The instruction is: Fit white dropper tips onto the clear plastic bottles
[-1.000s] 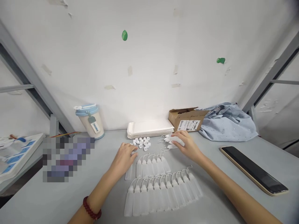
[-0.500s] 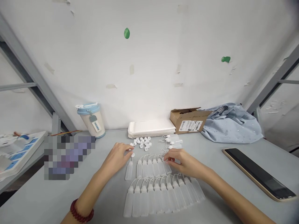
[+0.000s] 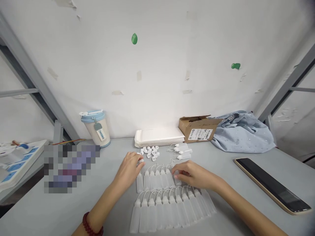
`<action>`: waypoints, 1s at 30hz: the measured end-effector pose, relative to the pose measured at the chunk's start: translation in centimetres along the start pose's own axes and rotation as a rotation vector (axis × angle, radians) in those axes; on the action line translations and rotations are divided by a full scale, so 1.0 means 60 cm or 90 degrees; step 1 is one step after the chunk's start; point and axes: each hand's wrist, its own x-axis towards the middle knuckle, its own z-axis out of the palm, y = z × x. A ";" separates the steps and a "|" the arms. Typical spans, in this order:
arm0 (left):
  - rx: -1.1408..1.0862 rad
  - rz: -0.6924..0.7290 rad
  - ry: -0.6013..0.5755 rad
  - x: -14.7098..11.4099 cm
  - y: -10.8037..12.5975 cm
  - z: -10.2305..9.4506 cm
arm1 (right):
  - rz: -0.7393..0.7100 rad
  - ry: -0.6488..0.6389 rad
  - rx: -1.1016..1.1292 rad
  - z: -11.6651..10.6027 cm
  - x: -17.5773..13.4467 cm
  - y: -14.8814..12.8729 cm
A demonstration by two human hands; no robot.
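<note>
Left hand (image 3: 130,167): fingers curled narrow at a white cap (image 3: 141,161) above upper row's leftmost bottle (image 3: 139,183), lower centre of frame; can't tell if gripped. Right hand (image 3: 190,172): thumb and index narrow at same row's rightmost bottle (image 3: 177,181), grip unclear. Longer bottle row (image 3: 174,213) below. Loose caps (image 3: 149,155) mid-frame, grey tabletop (image 3: 110,216).

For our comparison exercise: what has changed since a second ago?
The right hand moved nearer the wearer, from the loose bottles to the shorter row's right-end bottle; its grip is unclear. The left-end bottle shifted right, closer to its neighbour, the left hand at its top. The cardboard box, phone and cup stayed put.
</note>
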 end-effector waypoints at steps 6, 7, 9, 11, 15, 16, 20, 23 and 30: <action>-0.061 -0.004 0.053 -0.009 0.024 -0.003 | 0.000 -0.007 -0.013 -0.001 0.001 -0.001; -0.071 -0.005 0.056 -0.011 0.029 -0.004 | -0.011 0.005 -0.014 -0.001 0.001 -0.003; -0.102 -0.013 0.052 -0.016 0.040 -0.005 | -0.040 0.038 -0.013 -0.002 0.000 -0.006; -0.157 -0.026 0.035 -0.021 0.051 -0.008 | -0.064 0.072 -0.004 -0.003 -0.001 -0.011; -0.288 -0.024 -0.031 -0.027 0.070 -0.008 | -0.094 0.118 0.009 0.000 -0.006 -0.023; -0.314 -0.019 -0.043 -0.029 0.073 -0.007 | -0.106 0.129 0.009 0.002 -0.008 -0.026; -0.382 0.000 -0.059 -0.035 0.080 -0.001 | -0.144 0.153 0.009 0.006 -0.014 -0.040; -0.397 0.023 -0.060 -0.041 0.084 0.000 | -0.164 0.150 0.011 0.008 -0.018 -0.050; -0.376 0.065 -0.077 -0.048 0.095 -0.008 | -0.166 0.112 0.066 0.012 -0.021 -0.064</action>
